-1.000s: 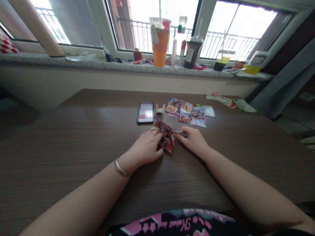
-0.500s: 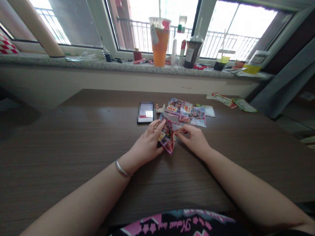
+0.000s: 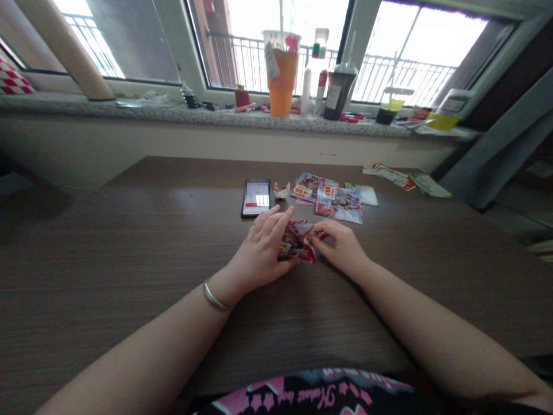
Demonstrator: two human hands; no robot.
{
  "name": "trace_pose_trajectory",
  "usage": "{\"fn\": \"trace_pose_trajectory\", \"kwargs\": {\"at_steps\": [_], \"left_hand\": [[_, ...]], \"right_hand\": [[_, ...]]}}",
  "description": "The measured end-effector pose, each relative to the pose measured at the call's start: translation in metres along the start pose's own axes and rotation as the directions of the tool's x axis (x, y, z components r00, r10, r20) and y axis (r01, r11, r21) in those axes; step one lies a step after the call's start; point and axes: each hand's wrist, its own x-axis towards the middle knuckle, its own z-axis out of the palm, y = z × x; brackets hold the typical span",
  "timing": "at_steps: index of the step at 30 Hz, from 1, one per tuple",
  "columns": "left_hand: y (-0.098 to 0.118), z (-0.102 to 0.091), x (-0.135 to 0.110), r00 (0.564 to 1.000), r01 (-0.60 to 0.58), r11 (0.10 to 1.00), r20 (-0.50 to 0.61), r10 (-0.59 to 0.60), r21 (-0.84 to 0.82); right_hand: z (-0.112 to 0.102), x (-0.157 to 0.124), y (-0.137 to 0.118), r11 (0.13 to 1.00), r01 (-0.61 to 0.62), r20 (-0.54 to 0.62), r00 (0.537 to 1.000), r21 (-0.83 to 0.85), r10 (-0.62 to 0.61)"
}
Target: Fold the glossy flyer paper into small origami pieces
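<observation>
A colourful printed leaflet (image 3: 298, 242), crumpled and bent, lies between my two hands on the table. My left hand (image 3: 263, 245) rests over its left part with the fingers stretched out and the thumb apart along the near edge. With thumb and forefinger together, my right hand (image 3: 339, 242) pinches the leaflet's right edge, which curls up. Just beyond my fingers are a phone (image 3: 256, 199) and a small crumpled scrap of paper (image 3: 281, 191). Similar flat leaflets (image 3: 339, 202) overlap behind my right hand.
More coloured paper strips (image 3: 395, 176) lie at the table's far right. Along the windowsill (image 3: 216, 117) stand a tall orange drink cup (image 3: 281, 80), a dark drink cup (image 3: 339, 95), bottles and small items. A grey curtain (image 3: 496, 150) hangs at the right.
The leaflet was raised to a point and tilted; now it sits lower and flatter. My left fingers have straightened and spread over it. My right hand keeps its pinch.
</observation>
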Motion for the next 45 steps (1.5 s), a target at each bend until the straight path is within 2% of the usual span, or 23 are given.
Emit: {"fn": "trace_pose_trajectory", "kwargs": {"at_steps": [3,7,9,21,30,33,39,42,45], "left_hand": [[0.002,-0.003,0.001,0.999,0.049,0.999,0.005,-0.049,-0.011],[0.003,-0.005,0.002,0.997,0.075,0.997,0.005,-0.075,-0.015],[0.003,-0.005,0.003,0.997,0.079,0.997,-0.008,-0.079,-0.010],[0.007,-0.008,0.005,0.985,0.114,0.992,-0.124,-0.120,-0.056],[0.013,-0.010,0.010,0.963,0.090,0.969,-0.227,-0.143,-0.230],[0.014,-0.011,0.010,0.965,0.077,0.955,-0.221,-0.144,-0.286],[0.013,-0.010,0.008,0.983,0.085,0.943,-0.125,-0.131,-0.320],[0.015,-0.009,0.008,0.981,0.073,0.919,-0.138,-0.136,-0.387],[0.019,-0.009,0.007,0.969,0.063,0.849,-0.171,-0.178,-0.525]], "right_hand": [[0.001,-0.001,-0.001,0.996,-0.040,-0.010,0.999,0.083,0.041],[0.003,-0.003,-0.005,0.973,-0.144,-0.071,0.985,0.182,0.159],[0.002,-0.003,-0.007,0.966,-0.153,-0.080,0.982,0.207,0.172],[-0.001,-0.007,-0.015,0.968,-0.039,-0.077,0.995,0.248,0.060],[-0.003,-0.007,-0.016,0.983,0.057,-0.058,0.997,0.173,-0.047],[-0.003,-0.006,-0.014,0.987,0.078,-0.068,0.995,0.143,-0.068],[-0.007,-0.004,-0.018,0.985,0.122,-0.098,0.989,0.119,-0.111],[-0.009,-0.004,-0.023,0.982,0.151,-0.108,0.984,0.115,-0.139],[-0.010,-0.004,-0.030,0.982,0.165,-0.147,0.978,0.094,-0.150]]}}
